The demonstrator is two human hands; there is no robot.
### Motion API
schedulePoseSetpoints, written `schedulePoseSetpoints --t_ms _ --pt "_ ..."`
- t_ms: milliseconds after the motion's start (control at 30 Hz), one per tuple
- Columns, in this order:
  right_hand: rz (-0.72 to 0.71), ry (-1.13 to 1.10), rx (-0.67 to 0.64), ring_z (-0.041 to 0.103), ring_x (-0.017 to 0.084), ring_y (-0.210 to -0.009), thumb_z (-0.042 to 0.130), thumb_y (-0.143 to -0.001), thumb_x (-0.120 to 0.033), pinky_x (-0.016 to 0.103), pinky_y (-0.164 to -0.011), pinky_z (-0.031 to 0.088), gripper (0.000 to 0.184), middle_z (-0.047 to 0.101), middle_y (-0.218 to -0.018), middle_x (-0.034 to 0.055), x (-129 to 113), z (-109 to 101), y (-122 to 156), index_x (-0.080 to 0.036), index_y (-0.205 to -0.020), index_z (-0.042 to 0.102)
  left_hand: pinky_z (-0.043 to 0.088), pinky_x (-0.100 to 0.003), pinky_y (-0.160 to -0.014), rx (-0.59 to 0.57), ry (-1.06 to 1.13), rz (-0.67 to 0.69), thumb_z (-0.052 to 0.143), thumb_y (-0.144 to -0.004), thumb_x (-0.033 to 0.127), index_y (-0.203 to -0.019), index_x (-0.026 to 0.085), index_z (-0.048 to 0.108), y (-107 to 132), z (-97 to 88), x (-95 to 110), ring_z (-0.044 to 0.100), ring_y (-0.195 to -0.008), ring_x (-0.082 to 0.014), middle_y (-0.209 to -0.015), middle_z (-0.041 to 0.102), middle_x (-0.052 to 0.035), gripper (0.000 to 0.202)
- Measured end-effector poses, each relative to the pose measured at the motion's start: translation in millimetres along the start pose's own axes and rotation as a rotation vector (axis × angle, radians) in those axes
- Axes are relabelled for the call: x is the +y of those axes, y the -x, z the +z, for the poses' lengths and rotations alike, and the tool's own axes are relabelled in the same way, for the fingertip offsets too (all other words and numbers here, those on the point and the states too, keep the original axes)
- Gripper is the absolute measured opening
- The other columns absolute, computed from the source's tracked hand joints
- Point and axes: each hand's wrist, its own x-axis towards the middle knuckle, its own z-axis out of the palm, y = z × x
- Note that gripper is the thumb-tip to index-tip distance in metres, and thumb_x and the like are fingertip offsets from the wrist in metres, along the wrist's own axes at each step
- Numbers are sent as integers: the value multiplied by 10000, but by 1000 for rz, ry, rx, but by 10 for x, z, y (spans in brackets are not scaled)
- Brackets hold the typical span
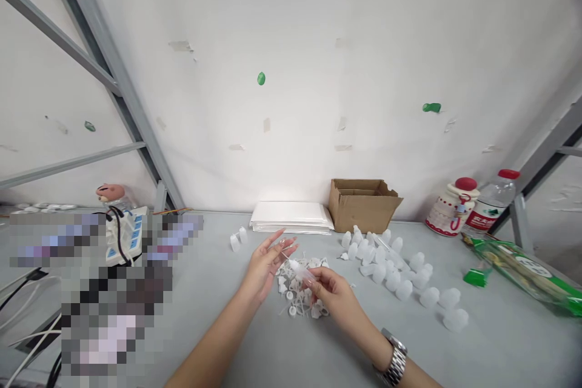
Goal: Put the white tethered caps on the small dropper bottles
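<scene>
My right hand (335,291) is closed in a pinch on a small clear plastic bottle (301,270), held tilted over a heap of small white caps (300,297) on the grey table (254,339). My left hand (269,257) is just left of the bottle, fingers spread and stretched, its fingertips close to the bottle's tip; I cannot tell whether they touch it. A metal watch sits on my right wrist.
Several translucent small bottles (400,273) lie right of the caps, two more (239,239) stand at the left. A stack of white sheets (291,217), an open cardboard box (361,203), a red-capped jar (450,207), a water bottle (491,200), a green snack bag (527,270) and a power strip (125,230) stand around.
</scene>
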Motion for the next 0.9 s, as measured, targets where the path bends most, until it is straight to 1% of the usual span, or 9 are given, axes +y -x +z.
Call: schedulePoseSetpoints --t_ms 133,267,433,633,767,900 --pt "-15 -9 30 537 123 -519 584 -706 -540 256 -539 439 380 632 -709 21 25 -15 -20 -174 -802 614 402 -353 -929 -45 52 -26 582 -780 335 -1031 160 591 -6 -11 15 595 -1011 -235 -1118 622 -117 306" --pt "-11 -18 43 536 121 -509 583 -691 -564 255 -527 441 403 628 -711 23 34 -24 -31 -174 -786 613 385 -360 -960 -85 55 -10 579 -786 340 -1003 162 597 -12 -12 4 572 -1051 -237 -1118 623 -113 281" --pt "-12 -17 40 537 119 -500 578 -689 -571 255 -525 439 409 633 -707 24 32 -28 -29 -176 -788 618 366 -370 -989 -75 60 4 646 -734 334 -915 137 623 -25 -19 -24 596 -1012 -233 -1043 661 -115 268" --pt "-15 -4 34 538 121 -504 576 -709 -544 256 -533 435 388 639 -705 24 23 -24 -21 -175 -817 621 356 -330 -999 -40 62 24 727 -645 263 -745 132 653 3 17 -17 614 -977 -213 -955 696 -102 181" --pt "-20 -18 29 537 121 -522 564 -730 -528 255 -537 434 368 627 -706 21 -22 -23 1 -174 -816 619 378 -344 -968 -55 2 5 736 -626 286 -727 125 665 29 43 -5 626 -946 -224 -899 708 -105 204" --pt "-27 -22 38 533 124 -535 556 -737 -531 252 -532 434 369 613 -707 20 -50 -31 14 -174 -809 618 373 -347 -957 -87 -62 4 733 -626 321 -713 123 671 46 60 1 606 -984 -240 -894 709 -112 224"
